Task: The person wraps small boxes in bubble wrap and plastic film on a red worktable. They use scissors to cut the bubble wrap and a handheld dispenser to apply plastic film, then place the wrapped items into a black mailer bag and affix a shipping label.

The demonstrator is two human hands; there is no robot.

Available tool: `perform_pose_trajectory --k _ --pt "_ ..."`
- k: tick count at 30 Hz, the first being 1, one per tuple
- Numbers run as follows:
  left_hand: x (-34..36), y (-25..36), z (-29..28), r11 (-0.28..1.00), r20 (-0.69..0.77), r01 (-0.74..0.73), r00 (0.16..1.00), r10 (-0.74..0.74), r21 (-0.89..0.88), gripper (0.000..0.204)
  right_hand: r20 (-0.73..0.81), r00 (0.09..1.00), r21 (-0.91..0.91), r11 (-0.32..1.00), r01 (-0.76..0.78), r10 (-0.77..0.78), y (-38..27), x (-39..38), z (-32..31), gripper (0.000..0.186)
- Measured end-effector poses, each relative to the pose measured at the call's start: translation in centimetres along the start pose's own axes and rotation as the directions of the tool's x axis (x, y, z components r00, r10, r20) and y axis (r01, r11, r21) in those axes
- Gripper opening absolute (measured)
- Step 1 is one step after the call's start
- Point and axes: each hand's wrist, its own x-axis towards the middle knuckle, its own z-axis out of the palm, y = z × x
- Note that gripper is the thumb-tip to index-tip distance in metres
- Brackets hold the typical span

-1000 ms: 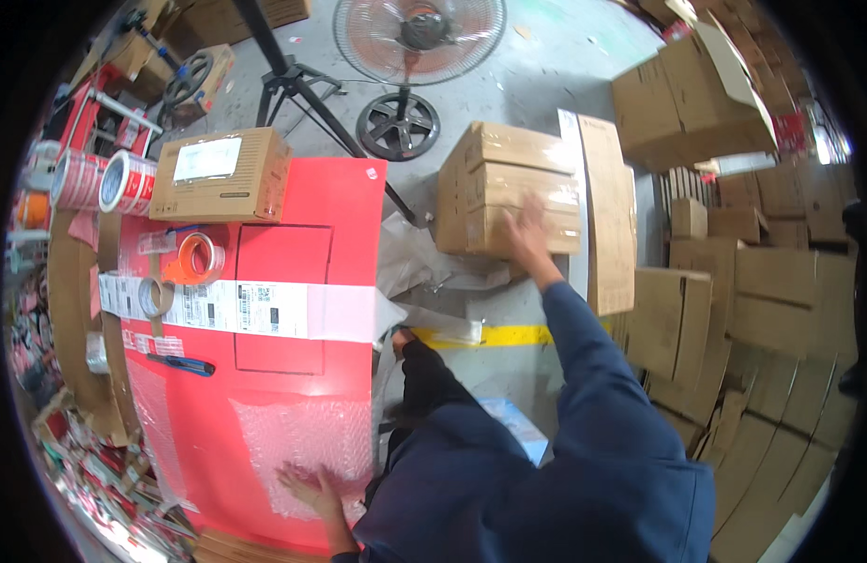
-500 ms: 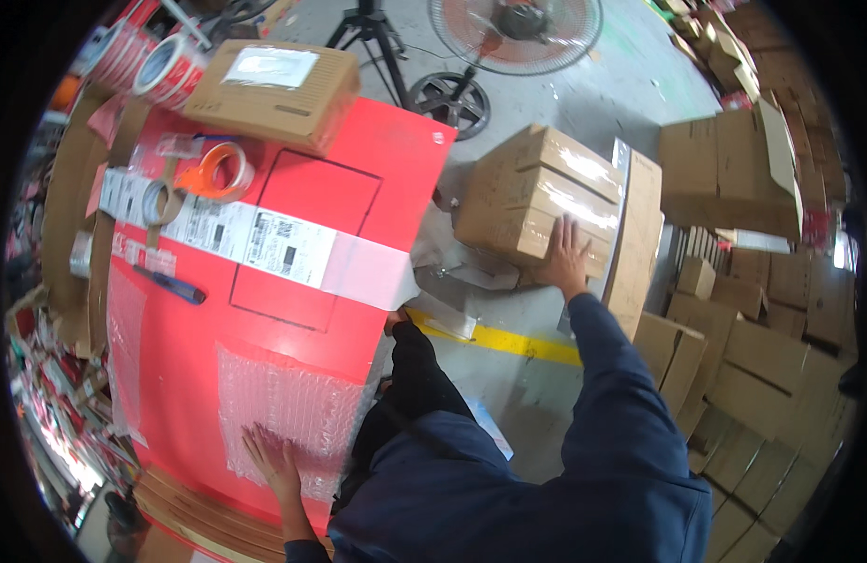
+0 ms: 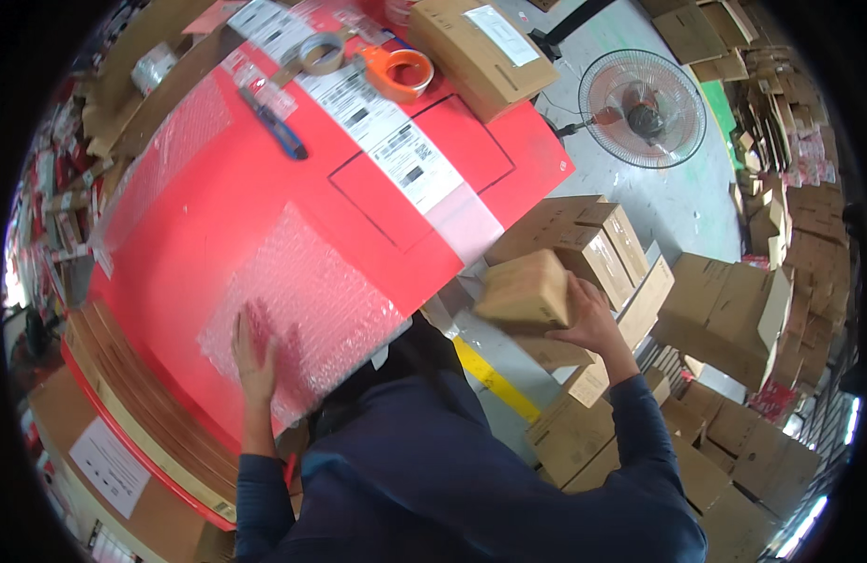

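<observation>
My left hand (image 3: 257, 361) rests with fingers apart on a sheet of bubble wrap (image 3: 330, 291) on the red work surface (image 3: 199, 235). My right hand (image 3: 588, 319) grips a small, blurred cardboard box (image 3: 518, 291) off the surface's right edge, above a larger taped carton (image 3: 602, 249). A blue box cutter (image 3: 271, 122), a roll of brown tape (image 3: 321, 56), an orange tape dispenser (image 3: 391, 75) and a strip of printed labels (image 3: 391, 155) lie on the surface, with a sealed carton (image 3: 476, 61) at its far corner.
A standing fan (image 3: 640, 108) is on the floor at the back right. Cardboard boxes (image 3: 724, 310) are piled to the right. Folded cardboard (image 3: 138, 385) sits at the near left, and mixed clutter (image 3: 58, 206) fills the far left. A yellow floor line (image 3: 499, 380) shows at my right.
The view has swung, shifting the work surface up and the fan rightward. My right hand, earlier flat on the large carton, now holds a small box. My left hand remains on the bubble wrap.
</observation>
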Motion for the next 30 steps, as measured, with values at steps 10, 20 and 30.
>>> perform_pose_trajectory --k 10,20,30 --pt "2.9 -6.7 -5.4 -0.026 0.306 0.307 0.932 -0.193 -0.951 0.087 0.583 0.312 0.314 0.562 0.765 -0.751 -45.5 11.9 -2.8 0.098" --pt "-6.3 -8.1 -10.6 0.418 -0.16 0.154 0.765 -0.624 -0.895 0.063 -0.074 0.553 -0.056 0.557 0.829 -0.83 -46.4 14.5 2.9 0.083" --pt "-10.0 1.1 -3.9 0.445 -0.03 0.27 0.828 -0.559 -0.854 0.067 0.225 0.875 0.695 0.7 0.164 -0.429 -34.4 14.8 8.1 0.061"
